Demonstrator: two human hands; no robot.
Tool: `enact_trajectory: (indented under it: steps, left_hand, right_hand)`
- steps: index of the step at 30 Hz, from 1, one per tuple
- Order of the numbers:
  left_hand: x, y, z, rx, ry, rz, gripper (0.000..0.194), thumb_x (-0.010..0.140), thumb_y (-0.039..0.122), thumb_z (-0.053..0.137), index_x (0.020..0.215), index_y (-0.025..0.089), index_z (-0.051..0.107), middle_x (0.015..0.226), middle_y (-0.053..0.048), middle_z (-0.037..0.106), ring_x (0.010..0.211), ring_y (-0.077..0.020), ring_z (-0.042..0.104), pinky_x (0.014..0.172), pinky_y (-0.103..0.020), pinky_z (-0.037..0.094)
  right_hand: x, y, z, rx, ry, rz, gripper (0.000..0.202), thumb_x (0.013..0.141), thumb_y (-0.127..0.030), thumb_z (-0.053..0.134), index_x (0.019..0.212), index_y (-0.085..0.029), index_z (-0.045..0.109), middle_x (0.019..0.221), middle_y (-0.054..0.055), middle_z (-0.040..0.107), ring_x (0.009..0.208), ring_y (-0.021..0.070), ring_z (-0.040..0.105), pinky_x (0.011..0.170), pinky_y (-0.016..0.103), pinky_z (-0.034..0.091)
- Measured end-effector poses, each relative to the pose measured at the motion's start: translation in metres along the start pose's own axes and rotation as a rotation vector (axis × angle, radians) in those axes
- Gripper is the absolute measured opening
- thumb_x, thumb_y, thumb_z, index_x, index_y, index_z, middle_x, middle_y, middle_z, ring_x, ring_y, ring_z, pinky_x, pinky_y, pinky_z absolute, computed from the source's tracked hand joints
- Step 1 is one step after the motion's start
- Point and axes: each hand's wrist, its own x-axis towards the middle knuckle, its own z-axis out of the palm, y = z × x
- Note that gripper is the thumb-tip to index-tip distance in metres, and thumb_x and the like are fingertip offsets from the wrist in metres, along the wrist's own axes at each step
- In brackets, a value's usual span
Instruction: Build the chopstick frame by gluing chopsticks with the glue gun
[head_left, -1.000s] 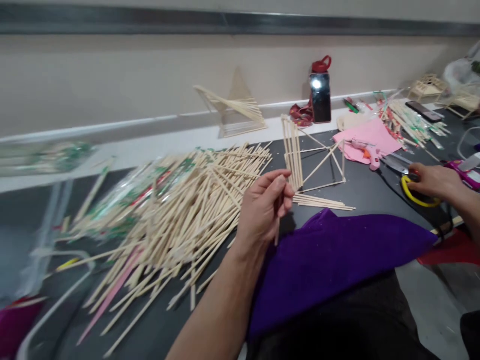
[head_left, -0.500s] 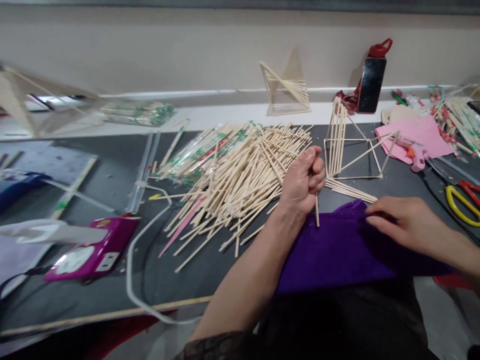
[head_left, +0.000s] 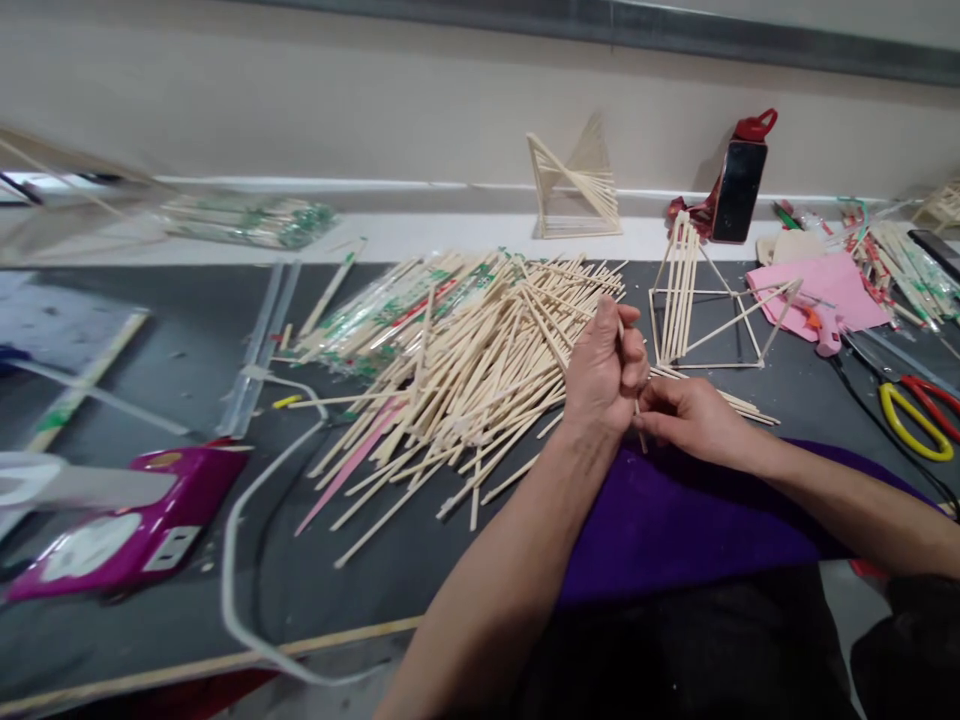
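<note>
Stick (head_left: 643, 440) is gripped in the closed left hand (head_left: 606, 368), its lower end pinched by the right hand (head_left: 688, 415) at four o'clock; loose sticks (head_left: 472, 370) lie toward nine, stick frame (head_left: 710, 364) toward two.

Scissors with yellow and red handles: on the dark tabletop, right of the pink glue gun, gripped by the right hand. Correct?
Not gripped: head view shows the right hand at a pale wooden stick beside the left hand. The scissors lie on the tabletop, right of the pink glue gun.
</note>
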Motion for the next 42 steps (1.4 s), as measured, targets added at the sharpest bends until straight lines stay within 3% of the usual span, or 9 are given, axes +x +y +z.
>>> enact_trajectory:
  steps: [4,7,11,16,23,31,34,42]
  left_hand:
    - [0.003,-0.006,-0.001,0.086,0.055,-0.009,0.040,0.089,0.054,0.056,0.077,0.016,0.060,0.056,0.002,0.061,0.043,-0.0057,0.056,0.036,-0.015,0.034]
    - [0.008,-0.007,-0.006,0.110,0.054,-0.024,0.038,0.096,0.047,0.047,0.085,0.015,0.064,0.070,-0.003,0.070,0.056,-0.0091,0.065,0.045,-0.016,0.043]
    - [0.013,-0.006,-0.013,0.144,0.058,-0.020,0.035,0.097,0.039,0.044,0.089,0.014,0.067,0.073,-0.004,0.071,0.058,-0.0094,0.066,0.049,-0.017,0.046]
    - [0.013,-0.007,-0.018,0.225,0.018,0.078,0.015,0.082,0.028,0.068,0.087,0.014,0.069,0.070,-0.001,0.071,0.057,-0.0088,0.066,0.049,-0.017,0.047]
    - [0.012,-0.003,-0.020,0.381,-0.030,0.149,0.020,0.079,0.033,0.072,0.088,0.015,0.072,0.068,-0.002,0.071,0.055,-0.0097,0.065,0.045,-0.016,0.047]
    - [0.016,-0.008,-0.030,0.811,0.001,0.578,0.027,0.088,0.043,0.060,0.084,0.018,0.069,0.061,0.001,0.066,0.048,-0.0088,0.060,0.045,-0.019,0.044]
    - [0.021,-0.009,-0.037,0.947,0.004,0.668,0.029,0.090,0.044,0.056,0.087,0.018,0.069,0.060,0.002,0.065,0.048,-0.0089,0.059,0.046,-0.019,0.045]
    - [0.023,-0.004,-0.036,0.674,-0.041,0.396,0.033,0.074,0.044,0.073,0.092,0.016,0.075,0.070,-0.002,0.069,0.055,-0.0091,0.059,0.045,-0.018,0.046]
  right_hand:
    - [-0.004,0.003,-0.001,0.266,-0.097,0.099,0.016,0.082,-0.027,0.056,0.069,-0.017,0.055,0.060,-0.002,0.059,0.050,0.0099,0.054,0.051,0.022,0.040]
    - [-0.006,0.001,-0.005,0.378,-0.115,0.170,0.016,0.079,-0.030,0.057,0.070,-0.017,0.056,0.065,-0.001,0.064,0.047,0.0077,0.054,0.044,0.019,0.037]
    - [-0.006,-0.001,-0.009,0.448,-0.111,0.224,0.016,0.077,-0.031,0.056,0.071,-0.017,0.055,0.064,-0.001,0.064,0.044,0.0064,0.054,0.039,0.017,0.032]
    - [-0.006,0.002,-0.009,0.468,-0.085,0.249,0.014,0.078,-0.029,0.054,0.070,-0.017,0.054,0.059,-0.003,0.061,0.042,0.0062,0.052,0.037,0.016,0.031]
    - [-0.006,0.007,-0.006,0.345,-0.003,0.173,0.016,0.082,-0.020,0.053,0.066,-0.018,0.052,0.053,-0.004,0.057,0.043,0.0061,0.052,0.042,0.016,0.035]
    - [-0.005,0.005,-0.004,0.359,-0.044,0.199,0.016,0.081,-0.015,0.051,0.066,-0.017,0.054,0.053,-0.004,0.058,0.041,0.0062,0.052,0.040,0.016,0.036]
    - [-0.004,0.005,-0.004,0.438,-0.075,0.238,0.015,0.081,-0.016,0.051,0.065,-0.017,0.053,0.053,-0.004,0.059,0.038,0.0060,0.051,0.036,0.016,0.034]
    - [-0.001,0.012,-0.007,0.387,-0.035,0.231,0.018,0.082,-0.013,0.050,0.065,-0.018,0.051,0.050,-0.005,0.056,0.038,0.0056,0.049,0.037,0.016,0.035]
